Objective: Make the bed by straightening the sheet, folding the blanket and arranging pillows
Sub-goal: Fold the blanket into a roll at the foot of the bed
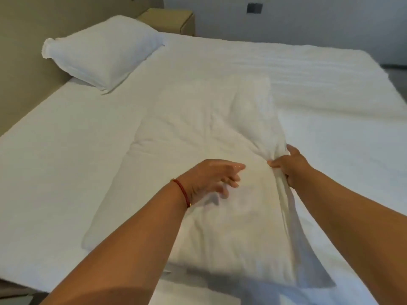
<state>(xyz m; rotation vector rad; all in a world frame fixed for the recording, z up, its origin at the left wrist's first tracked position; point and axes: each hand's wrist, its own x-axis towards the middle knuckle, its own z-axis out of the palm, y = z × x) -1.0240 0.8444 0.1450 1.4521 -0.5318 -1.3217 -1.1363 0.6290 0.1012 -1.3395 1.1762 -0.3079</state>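
The sheet looks mostly smooth and one pillow is placed, while the right hand pinches the half-folded blanket and the left hand hovers with fingers apart.

On 1 bed lie 1 pillow and 1 folded blanket. 2 hands are in view, 1 left and 1 right. 1 red bracelet circles the left wrist. 1 nightstand and 1 wall switch show behind.
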